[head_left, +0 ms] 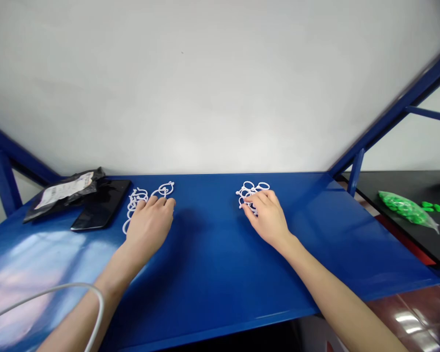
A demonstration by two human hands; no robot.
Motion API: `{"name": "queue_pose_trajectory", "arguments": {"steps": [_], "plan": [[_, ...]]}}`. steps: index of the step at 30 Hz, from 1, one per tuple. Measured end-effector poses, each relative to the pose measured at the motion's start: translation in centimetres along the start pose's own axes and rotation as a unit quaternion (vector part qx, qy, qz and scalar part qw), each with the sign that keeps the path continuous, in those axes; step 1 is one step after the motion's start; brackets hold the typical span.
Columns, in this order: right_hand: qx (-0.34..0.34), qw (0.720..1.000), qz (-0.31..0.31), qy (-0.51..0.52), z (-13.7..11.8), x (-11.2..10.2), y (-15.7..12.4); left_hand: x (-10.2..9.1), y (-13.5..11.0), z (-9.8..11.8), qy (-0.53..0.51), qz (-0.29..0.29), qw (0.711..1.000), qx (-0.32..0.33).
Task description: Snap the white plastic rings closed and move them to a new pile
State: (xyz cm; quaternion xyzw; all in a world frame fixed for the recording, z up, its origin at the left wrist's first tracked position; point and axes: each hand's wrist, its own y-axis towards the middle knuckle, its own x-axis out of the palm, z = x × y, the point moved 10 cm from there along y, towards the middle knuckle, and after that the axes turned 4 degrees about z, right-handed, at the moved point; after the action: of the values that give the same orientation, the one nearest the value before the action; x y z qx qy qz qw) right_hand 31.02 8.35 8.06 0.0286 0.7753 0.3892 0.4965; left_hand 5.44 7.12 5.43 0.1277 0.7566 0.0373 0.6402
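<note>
My left hand [152, 220] is over the left group of white rings [137, 196], back of the hand up, its fingers curled down. The fingertips and anything in them are hidden. Beyond its knuckles a few more white rings [165, 188] lie on the blue tabletop, each with a small knob. My right hand [267, 215] is at the second pile of white rings [248, 186], with thumb and forefinger closed together on a ring at the pile's near left side. Its other fingers cover part of that pile.
A black plastic parcel [68, 190] and a dark phone [101, 205] lie left on the blue table [212, 274]. A white cable [58, 289] crosses my left forearm. On a black surface at right sits a bag of green pieces [407, 209]. Blue frame bars [355, 171] edge the table.
</note>
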Motion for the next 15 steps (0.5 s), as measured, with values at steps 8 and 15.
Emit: {"name": "queue_pose_trajectory", "arguments": {"steps": [8,15], "plan": [[-0.067,0.973,-0.064,0.21,-5.4,1.3,-1.7,-3.7,-1.3,5.7,-0.376,0.073,0.917,0.108],[-0.057,0.948,-0.086,0.302,-6.2,1.3,-1.9,-0.9,-1.8,8.5,-0.664,-0.069,0.744,0.02]]}}
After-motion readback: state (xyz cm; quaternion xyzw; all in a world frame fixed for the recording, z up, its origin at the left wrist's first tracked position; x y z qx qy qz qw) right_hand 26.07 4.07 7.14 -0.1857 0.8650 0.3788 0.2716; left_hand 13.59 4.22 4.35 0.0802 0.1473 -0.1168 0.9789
